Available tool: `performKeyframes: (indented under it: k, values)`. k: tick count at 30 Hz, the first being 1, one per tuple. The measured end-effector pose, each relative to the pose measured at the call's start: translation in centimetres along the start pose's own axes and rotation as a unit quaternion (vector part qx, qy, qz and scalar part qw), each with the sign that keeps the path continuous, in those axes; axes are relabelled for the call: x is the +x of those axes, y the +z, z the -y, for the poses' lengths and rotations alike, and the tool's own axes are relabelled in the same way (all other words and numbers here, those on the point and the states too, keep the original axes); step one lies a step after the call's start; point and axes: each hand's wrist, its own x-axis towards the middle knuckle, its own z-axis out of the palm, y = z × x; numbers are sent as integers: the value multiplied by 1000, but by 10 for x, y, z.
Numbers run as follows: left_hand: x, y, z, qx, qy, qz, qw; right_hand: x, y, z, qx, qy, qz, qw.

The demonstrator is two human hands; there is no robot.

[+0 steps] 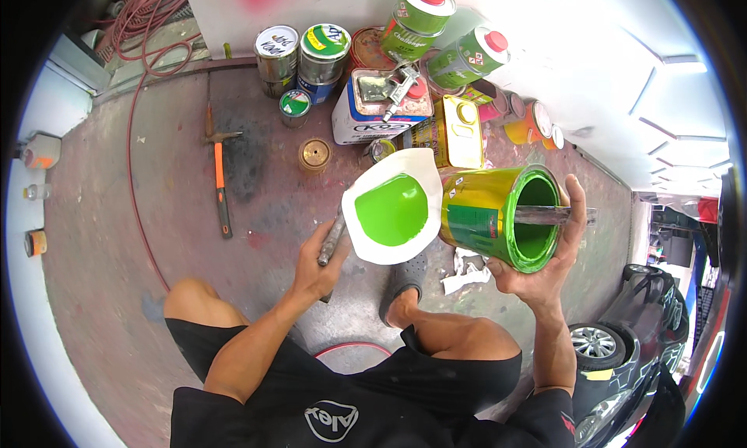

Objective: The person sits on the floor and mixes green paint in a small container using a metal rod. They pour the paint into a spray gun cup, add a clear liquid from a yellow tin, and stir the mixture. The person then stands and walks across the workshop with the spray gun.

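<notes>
My left hand (317, 260) is closed around a grey metal handle (332, 242); what else belongs to it is mostly hidden. Beside that hand is a white paper-like cone (424, 164) with a wavy rim, holding bright green paint (394, 210). I cannot tell how the cone is supported. My right hand (548, 273) grips a gold and green paint can (475, 214) from its right side and below. The can is tilted, its mouth facing me and smeared with green paint. Across the mouth lies a flat stirring stick (537, 214), against my raised finger.
Along the wall stand paint tins (323, 63), green bottles (475, 59) and a rectangular can (369, 129) with a spray gun (402, 90) on top. An orange-handled hammer (221, 183) and a red hose (132, 160) lie on the floor. At right is a dark car (638, 323).
</notes>
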Motion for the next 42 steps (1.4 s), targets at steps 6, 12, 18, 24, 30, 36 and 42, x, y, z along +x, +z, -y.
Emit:
performKeyframes:
  k: [6, 12, 18, 24, 30, 36, 42]
  values:
    - [4, -2, -4, 33, 79, -50, 995, -12, 21, -25, 58, 26, -44, 997]
    - [1, -15, 17, 15, -16, -108, 994, -25, 50, -63, 44, 3, -40, 998]
    - [-7, -82, 90, 211, 100, -147, 961, -40, 124, -138, 30, -14, -20, 999]
    - [2, -55, -2, -45, 13, -186, 981, -42, 214, -191, 54, -15, 10, 998]
    - [-2, -60, -2, 9, 29, -153, 988, -21, 278, -231, -24, -44, -17, 999]
    - [-8, -57, 12, 37, 27, -148, 988, -24, 286, -255, -98, -34, 39, 994]
    - [-10, -62, 46, 173, 100, -116, 973, -34, 237, -227, -140, 2, 33, 990]
